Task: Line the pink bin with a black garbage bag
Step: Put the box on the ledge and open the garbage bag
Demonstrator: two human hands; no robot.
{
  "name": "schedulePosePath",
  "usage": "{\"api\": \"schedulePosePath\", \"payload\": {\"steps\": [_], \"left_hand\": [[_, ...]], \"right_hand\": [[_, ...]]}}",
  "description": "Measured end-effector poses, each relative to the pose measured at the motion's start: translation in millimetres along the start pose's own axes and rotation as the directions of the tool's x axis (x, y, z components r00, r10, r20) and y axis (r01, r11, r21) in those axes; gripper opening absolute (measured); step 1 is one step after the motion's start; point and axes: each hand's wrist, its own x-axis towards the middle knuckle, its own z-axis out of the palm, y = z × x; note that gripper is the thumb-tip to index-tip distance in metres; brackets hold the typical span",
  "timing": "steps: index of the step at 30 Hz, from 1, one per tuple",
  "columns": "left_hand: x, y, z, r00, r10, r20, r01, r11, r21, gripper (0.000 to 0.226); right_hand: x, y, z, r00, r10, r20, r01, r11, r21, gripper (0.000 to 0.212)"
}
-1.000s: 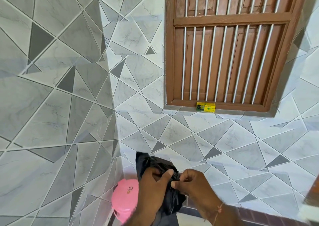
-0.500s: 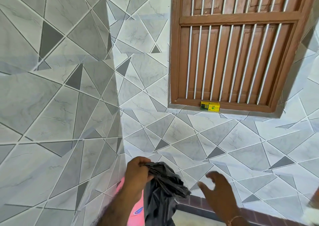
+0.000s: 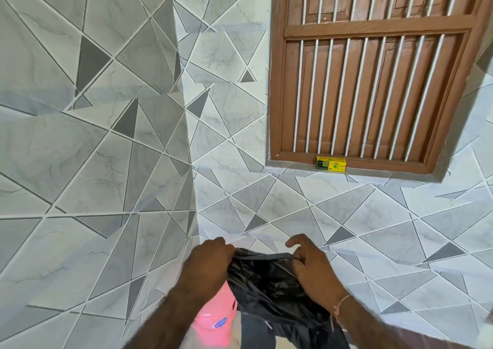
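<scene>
black bag (image 3: pixel 269 282) in both hands (bin (image 3: pixel 216 319) below)

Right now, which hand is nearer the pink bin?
Left. The left hand grips the black bag just above the pink bin; the right hand holds the bag's far side.

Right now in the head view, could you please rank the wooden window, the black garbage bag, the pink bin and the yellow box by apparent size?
1. wooden window
2. black garbage bag, nearer the camera
3. pink bin, mostly hidden
4. yellow box
</scene>
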Motion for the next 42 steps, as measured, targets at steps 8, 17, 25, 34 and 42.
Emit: {"api": "schedulePosePath", "payload": {"steps": [8, 17, 25, 34, 42], "left_hand": [[8, 25, 9, 0.917, -0.383, -0.109, 0.315, 0.864, -0.393, 0.026], [-6, 45, 38, 0.989, -0.131, -0.076, 0.042, 0.721, -0.691, 0.04], [4, 3, 54, 0.993, 0.072, -0.096, -0.056, 0.985, 0.164, 0.016], [14, 46, 57, 0.82, -0.53, 0.217, 0.313, 0.097, -0.945, 0.024], [4, 4, 50, 0.979, 0.179, 0.101, -0.183, 0.982, 0.035, 0.024]], "right_hand": [[-22, -28, 3, 0.866, -0.352, 0.355, 0.497, 0.527, -0.689, 0.016], [-12, -13, -16, 0.99, -0.139, 0.02, 0.113, 0.704, -0.701, 0.025], [-15, 30, -48, 0.995, 0.025, 0.094, 0.072, 0.452, -0.889, 0.041], [-14, 29, -31, 0.999, -0.037, -0.036, -0.001, 0.681, -0.732, 0.022], [-20, 51, -65, 0.996, 0.049, -0.072, -0.086, 0.489, -0.868, 0.037]]}}
